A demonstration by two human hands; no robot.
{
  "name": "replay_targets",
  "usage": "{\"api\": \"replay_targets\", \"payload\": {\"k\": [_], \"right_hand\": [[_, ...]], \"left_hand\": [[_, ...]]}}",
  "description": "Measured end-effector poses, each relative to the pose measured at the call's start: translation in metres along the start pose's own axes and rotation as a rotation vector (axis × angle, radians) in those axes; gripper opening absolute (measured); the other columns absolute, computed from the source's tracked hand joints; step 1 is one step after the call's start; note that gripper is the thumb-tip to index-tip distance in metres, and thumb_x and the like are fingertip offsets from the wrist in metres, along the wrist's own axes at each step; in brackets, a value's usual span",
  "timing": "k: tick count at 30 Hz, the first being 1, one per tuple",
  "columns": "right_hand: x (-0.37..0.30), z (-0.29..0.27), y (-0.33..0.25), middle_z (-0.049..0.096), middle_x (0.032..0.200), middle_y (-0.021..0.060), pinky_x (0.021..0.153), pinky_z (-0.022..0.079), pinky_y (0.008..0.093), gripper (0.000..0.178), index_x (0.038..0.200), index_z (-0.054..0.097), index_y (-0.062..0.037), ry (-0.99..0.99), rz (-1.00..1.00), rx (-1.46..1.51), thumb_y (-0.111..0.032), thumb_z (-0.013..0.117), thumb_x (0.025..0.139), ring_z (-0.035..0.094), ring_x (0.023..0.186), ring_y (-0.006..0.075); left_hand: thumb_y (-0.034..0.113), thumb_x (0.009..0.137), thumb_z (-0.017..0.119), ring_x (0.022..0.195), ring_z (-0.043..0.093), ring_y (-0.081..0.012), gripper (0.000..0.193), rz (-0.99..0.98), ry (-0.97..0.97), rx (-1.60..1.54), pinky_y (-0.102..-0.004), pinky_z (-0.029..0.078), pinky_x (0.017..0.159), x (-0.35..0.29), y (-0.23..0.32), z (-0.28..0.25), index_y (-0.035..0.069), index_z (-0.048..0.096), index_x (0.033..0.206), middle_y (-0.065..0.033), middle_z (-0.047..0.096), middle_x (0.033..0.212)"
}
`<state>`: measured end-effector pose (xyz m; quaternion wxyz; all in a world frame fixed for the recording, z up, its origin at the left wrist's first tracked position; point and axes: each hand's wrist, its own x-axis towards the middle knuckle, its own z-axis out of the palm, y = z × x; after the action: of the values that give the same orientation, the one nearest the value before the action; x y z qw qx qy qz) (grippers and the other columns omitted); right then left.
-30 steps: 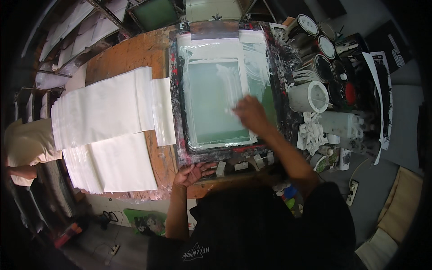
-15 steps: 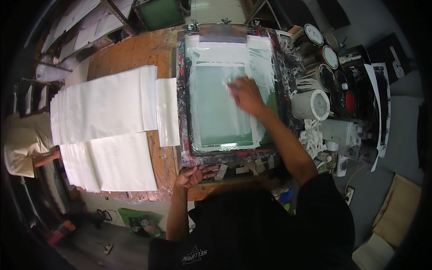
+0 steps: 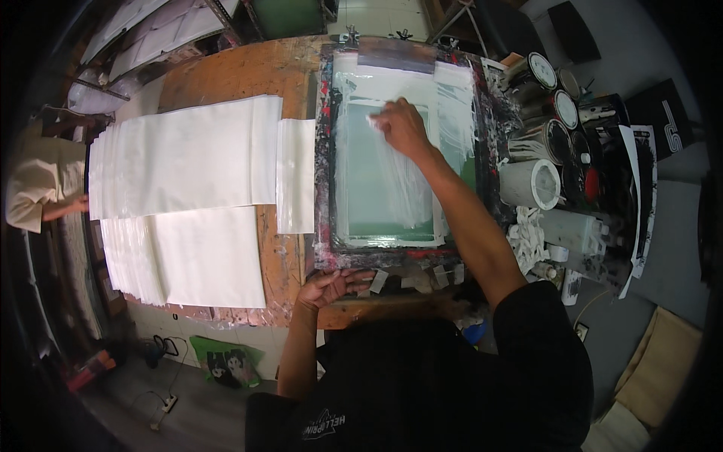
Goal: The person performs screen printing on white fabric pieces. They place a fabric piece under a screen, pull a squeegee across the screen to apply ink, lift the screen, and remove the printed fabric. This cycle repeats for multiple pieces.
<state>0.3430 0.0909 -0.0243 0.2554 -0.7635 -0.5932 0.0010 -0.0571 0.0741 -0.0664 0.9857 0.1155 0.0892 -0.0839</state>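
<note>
I have the right hand (image 3: 402,126) over the screen (image 3: 376,192).
Its blurred grip I can't tell; the left hand (image 3: 328,288) lies open at the screen's near edge.

A head-worn fisheye looks down on the nearby worktable (image 3: 233,75).

One smeared screen (image 3: 369,177), two wide tabletop stacks (image 3: 196,160)
</note>
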Motion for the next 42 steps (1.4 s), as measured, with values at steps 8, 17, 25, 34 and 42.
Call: {"api": "replay_targets", "payload": {"k": [8, 17, 25, 34, 42], "right_hand": [[-0.126, -0.013, -0.094, 0.063, 0.086, 0.002, 0.084, 0.047, 0.0434, 0.025, 0.097, 0.078, -0.0199, -0.155, -0.172, 0.194, -0.008, 0.07, 0.077, 0.058, 0.094, 0.0273], [0.011, 0.02, -0.029, 0.062, 0.083, 0.0072, 0.076, 0.043, 0.0423, 0.019, 0.082, 0.074, -0.0135, 0.041, 0.004, -0.032, 0.002, 0.068, 0.073, 0.055, 0.09, 0.031], [-0.112, 0.009, -0.106, 0.058, 0.079, 0.0029, 0.087, 0.045, 0.0452, 0.008, 0.086, 0.074, -0.0153, -0.166, -0.158, 0.283, -0.01, 0.072, 0.08, 0.057, 0.085, 0.0276], [-0.001, 0.007, -0.024, 0.061, 0.091, 0.0077, 0.079, 0.044, 0.0428, 0.031, 0.102, 0.077, -0.0156, -0.121, -0.066, -0.065, -0.001, 0.068, 0.077, 0.056, 0.091, 0.0305], [-0.135, -0.039, -0.058, 0.064, 0.085, -0.0001, 0.08, 0.044, 0.0421, 0.031, 0.102, 0.076, -0.0161, -0.184, -0.178, -0.022, -0.003, 0.068, 0.075, 0.057, 0.094, 0.0247]], "left_hand": [[0.043, 0.102, 0.054, 0.152, 0.026, -0.0394, 0.045, -0.016, -0.021, 0.022, -0.0578, 0.022, 0.122, -0.003, -0.001, 0.001, 0.013, 0.067, 0.133, -0.03, 0.036, 0.157], [0.04, 0.102, 0.056, 0.153, 0.024, -0.0382, 0.041, -0.037, -0.024, 0.025, -0.0583, 0.019, 0.123, 0.0, 0.002, 0.0, 0.013, 0.068, 0.129, -0.0294, 0.037, 0.157], [0.04, 0.105, 0.049, 0.149, 0.032, -0.0382, 0.056, -0.013, -0.068, 0.005, -0.0527, 0.021, 0.124, -0.004, -0.003, -0.005, 0.001, 0.052, 0.144, -0.0286, 0.03, 0.16], [0.041, 0.105, 0.048, 0.149, 0.032, -0.0379, 0.058, 0.054, -0.132, -0.022, -0.053, 0.02, 0.124, -0.002, -0.006, -0.015, 0.001, 0.05, 0.147, -0.0277, 0.034, 0.159], [0.045, 0.099, 0.059, 0.15, 0.029, -0.0379, 0.06, -0.037, 0.006, 0.005, -0.0565, 0.023, 0.122, -0.003, 0.0, 0.003, 0.003, 0.056, 0.142, -0.0281, 0.038, 0.156]]}}
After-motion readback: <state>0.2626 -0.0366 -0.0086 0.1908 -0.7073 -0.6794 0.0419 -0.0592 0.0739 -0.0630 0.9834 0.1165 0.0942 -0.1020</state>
